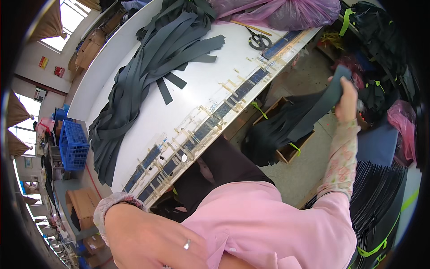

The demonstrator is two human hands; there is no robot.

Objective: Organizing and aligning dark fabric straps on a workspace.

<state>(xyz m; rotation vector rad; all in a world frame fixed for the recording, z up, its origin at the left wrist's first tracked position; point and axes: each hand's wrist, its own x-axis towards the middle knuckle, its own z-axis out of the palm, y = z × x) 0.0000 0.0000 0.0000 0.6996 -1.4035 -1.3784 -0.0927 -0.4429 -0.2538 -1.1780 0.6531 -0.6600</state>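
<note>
My right hand (347, 101) is raised at the right, its fingers wrapped round the end of a dark green fabric strip (320, 105). The strip slants down to the left into a dark bundle of strips (262, 143), which lies over a wooden crate (286, 154) on the floor. My left hand (152, 235), with a ring on one finger, is large and close at the lower left. Its fingertips are hidden, and nothing shows in it. On the white table (188, 96) lies a long heap of similar dark green strips (148, 67), apart from both hands.
Black-handled scissors (260, 42) and a yellowish stick (251, 28) lie on the table's far part, beside a pink plastic bag (291, 13). Worn tape lines the table edge. Stacked black strips (376, 201) stand at my right. A blue crate (74, 145) is at the left.
</note>
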